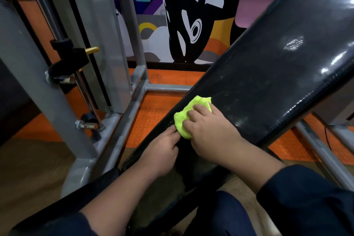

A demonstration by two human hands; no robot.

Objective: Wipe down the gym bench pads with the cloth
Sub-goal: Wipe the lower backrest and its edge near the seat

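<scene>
While a person leans over an inclined black bench pad (pixel 268 74), the right hand (pixel 208 132) presses down on a crumpled neon-yellow cloth (pixel 188 113), fingers curled over it and gripping it against the pad's lower left edge. At eight o'clock from the cloth, the left hand (pixel 162 151) rests on the pad's rim, fingertips touching the cloth, its grip unclear. Dark sleeves (pixel 310 197) cover both forearms. Grey machine frame (pixel 122 120) stands at nine o'clock on orange flooring (pixel 153 113); a painted mural (pixel 182 15) fills twelve o'clock.
</scene>
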